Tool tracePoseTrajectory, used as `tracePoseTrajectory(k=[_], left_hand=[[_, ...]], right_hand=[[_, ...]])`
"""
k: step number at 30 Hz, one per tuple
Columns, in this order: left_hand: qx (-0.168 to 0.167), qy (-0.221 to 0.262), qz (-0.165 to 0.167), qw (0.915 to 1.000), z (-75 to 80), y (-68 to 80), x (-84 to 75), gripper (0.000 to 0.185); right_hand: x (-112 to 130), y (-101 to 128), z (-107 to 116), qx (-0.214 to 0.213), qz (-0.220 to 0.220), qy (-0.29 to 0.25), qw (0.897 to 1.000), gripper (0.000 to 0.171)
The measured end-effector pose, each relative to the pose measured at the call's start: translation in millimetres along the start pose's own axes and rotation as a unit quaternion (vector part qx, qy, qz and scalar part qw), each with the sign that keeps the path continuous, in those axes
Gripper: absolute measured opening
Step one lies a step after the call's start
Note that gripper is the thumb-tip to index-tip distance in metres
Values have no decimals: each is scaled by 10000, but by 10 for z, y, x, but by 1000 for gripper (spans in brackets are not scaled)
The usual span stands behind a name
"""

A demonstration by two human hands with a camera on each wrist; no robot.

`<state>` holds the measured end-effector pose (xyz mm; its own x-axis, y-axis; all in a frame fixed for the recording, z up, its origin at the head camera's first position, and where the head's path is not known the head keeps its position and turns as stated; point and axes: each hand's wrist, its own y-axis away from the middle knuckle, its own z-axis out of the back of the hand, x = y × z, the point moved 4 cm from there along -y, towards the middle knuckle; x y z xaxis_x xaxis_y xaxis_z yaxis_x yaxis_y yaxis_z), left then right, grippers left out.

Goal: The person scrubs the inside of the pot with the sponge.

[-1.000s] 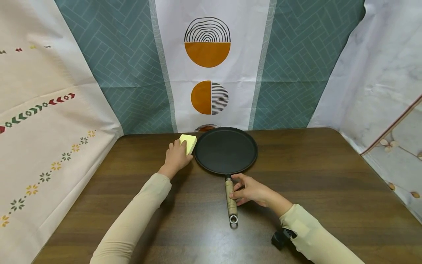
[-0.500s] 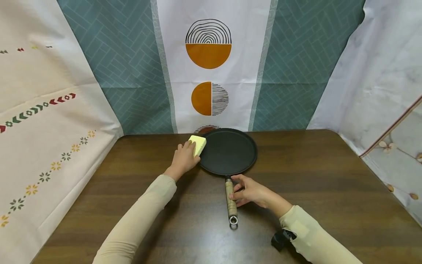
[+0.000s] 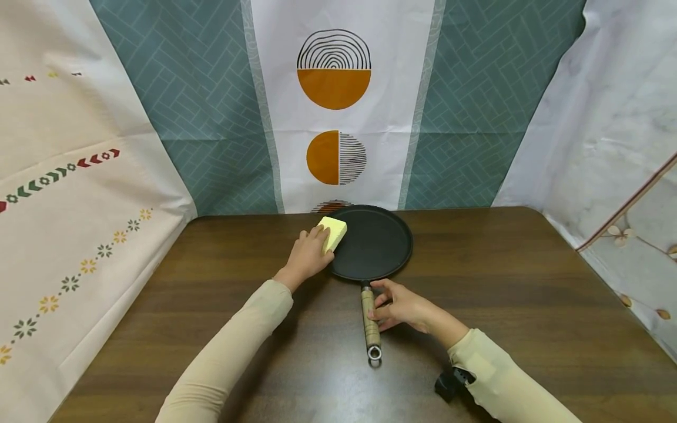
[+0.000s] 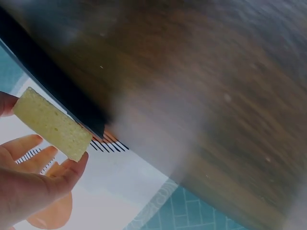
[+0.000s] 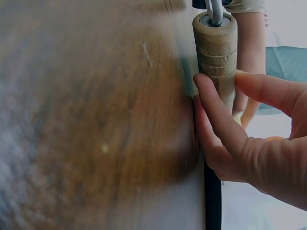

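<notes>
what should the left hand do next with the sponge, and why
Probably lower the sponge onto the pan and start wiping. The left hand grips it at the pan's left rim, and the right hand holds the wooden handle, steadying it.

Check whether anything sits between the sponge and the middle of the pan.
Nothing visible does. The left hand holds the sponge over the left edge of the pan, whose dark surface is bare. The right hand is at the handle.

Sponge [image 3: 334, 233]: pale yellow. Pan [image 3: 376, 242]: matte black, with a tan wooden handle [image 3: 369, 318]. Table [image 3: 502, 282]: dark brown woodgrain. Sleeves [image 3: 227, 358]: beige. Backdrop [image 3: 333, 106]: teal herringbone flanking a white panel with orange half-circles and black line arcs.
</notes>
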<state>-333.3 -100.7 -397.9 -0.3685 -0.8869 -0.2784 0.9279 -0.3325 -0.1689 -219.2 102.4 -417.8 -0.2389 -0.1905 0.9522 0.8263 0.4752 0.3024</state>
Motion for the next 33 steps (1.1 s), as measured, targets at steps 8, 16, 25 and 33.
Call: tracePoseTrajectory(k=[8,16,25,33], left_hand=[[191,87,-285,9994,-81,-55,-156,62],[433,210,-525,9975,-167,-65,-280,60],[854,68,-826,9929,-259,-61,-337,59],[852,-38,-1035,9910,-283,-56,-376,58]], right_hand=[[-12,-7,8,-7,4,51,10000,75],[-9,-1,1,-3,-4,7,10000,74],[-10,0,1,-35,-8,18,10000,74],[-11,-3,2,-35,63,31,10000,74]])
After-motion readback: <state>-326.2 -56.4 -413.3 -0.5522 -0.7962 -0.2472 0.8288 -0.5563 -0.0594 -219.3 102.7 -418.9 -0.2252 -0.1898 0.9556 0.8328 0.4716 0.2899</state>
